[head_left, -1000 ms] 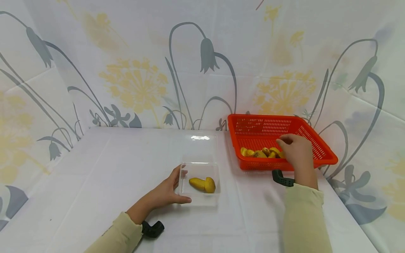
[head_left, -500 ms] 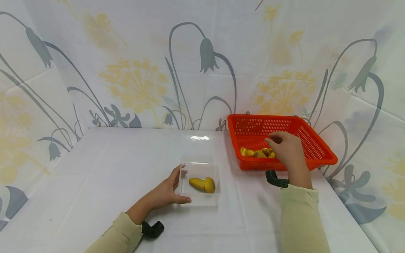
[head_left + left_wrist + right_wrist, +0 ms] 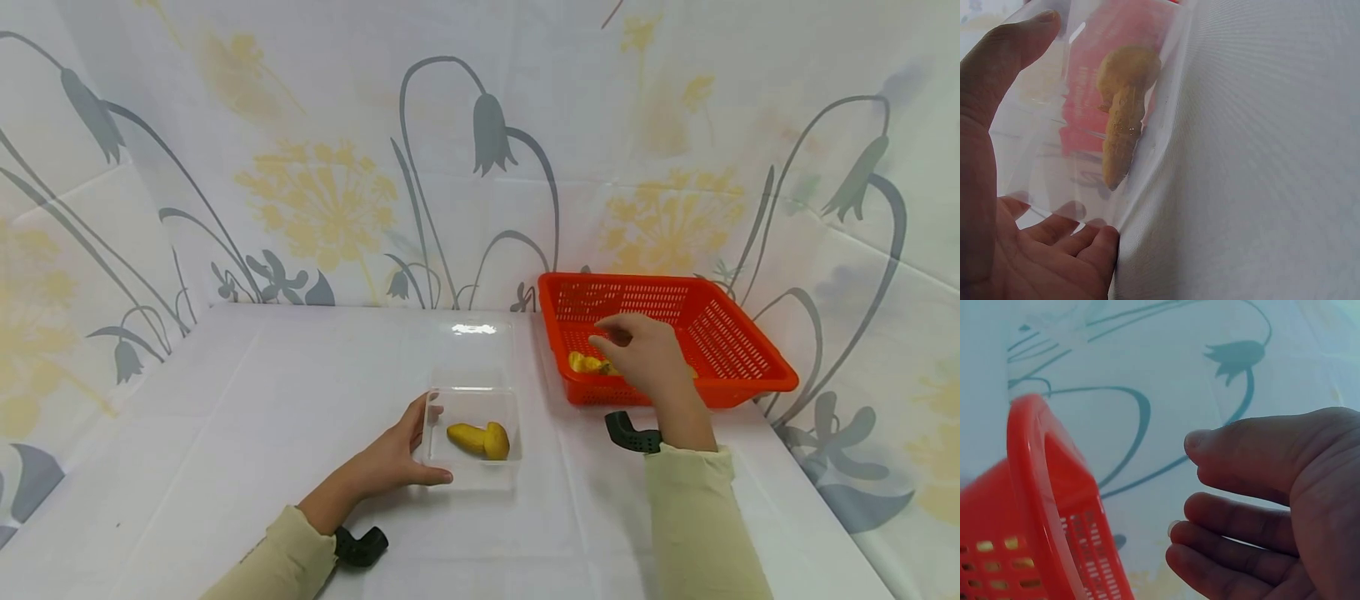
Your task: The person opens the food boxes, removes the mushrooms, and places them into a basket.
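Note:
A clear plastic box [image 3: 471, 402] stands on the white cloth in the head view, its clear lid [image 3: 472, 350] folded back behind it. One yellow mushroom [image 3: 480, 440] lies inside; the left wrist view shows the mushroom [image 3: 1124, 112] through the clear wall. My left hand [image 3: 390, 454] holds the box at its left side, thumb at the front and fingers at the back. Over the red basket [image 3: 622, 283] hovers my right hand [image 3: 645, 354], fingers loosely bent, thumb apart, nothing between them. Below it, some yellow mushrooms [image 3: 587, 363] show in the basket; the hand hides others.
The red basket has slotted walls and stands at the back right, against a flower-patterned cloth backdrop [image 3: 337, 125]. White cloth [image 3: 247, 433] covers the table. Each wrist wears a black strap mount, such as the right wrist's mount [image 3: 633, 435].
My right hand has moved left across the basket, from above its right half towards its left side, with its fingers a little more apart. The left hand and the box stay in place.

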`<state>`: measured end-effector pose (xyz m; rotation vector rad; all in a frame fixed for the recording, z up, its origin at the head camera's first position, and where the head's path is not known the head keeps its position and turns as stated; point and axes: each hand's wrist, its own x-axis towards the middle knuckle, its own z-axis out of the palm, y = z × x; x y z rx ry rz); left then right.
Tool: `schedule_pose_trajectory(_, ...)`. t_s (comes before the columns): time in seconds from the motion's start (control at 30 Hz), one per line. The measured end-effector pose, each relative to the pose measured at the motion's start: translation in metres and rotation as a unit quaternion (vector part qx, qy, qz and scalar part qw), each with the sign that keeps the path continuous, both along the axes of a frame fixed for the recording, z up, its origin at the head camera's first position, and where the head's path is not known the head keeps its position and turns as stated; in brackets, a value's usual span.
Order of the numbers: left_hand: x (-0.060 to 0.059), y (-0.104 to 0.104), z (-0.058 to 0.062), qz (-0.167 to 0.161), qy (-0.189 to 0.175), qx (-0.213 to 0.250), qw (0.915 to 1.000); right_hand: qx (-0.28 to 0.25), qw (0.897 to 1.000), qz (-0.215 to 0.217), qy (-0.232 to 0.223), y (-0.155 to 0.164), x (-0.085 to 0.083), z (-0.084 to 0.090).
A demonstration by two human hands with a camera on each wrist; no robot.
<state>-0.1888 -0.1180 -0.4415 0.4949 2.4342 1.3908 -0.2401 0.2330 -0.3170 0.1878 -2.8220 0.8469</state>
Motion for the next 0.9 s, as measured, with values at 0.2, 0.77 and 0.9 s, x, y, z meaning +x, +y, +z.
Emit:
schedule_pose_trajectory(0.2, 0.002, 0.001, 0.001, 0.005, -0.001, -0.002, 1.0, 0.015, 1.0, 0.027, -0.004, -0.021, 0.001, -0.001)
schedule_pose_trajectory(0.77, 0.002, 0.001, 0.002, 0.006, -0.001, 0.004, 1.0, 0.055, 0.993, 0.106, 0.003, -0.059, 0.007, -0.01)
schedule_pose_trajectory(0.9, 0.002, 0.001, 0.002, 0.005, -0.001, 0.003, 1.0, 0.062, 0.989, 0.131, 0.011, -0.066, 0.01, -0.012)
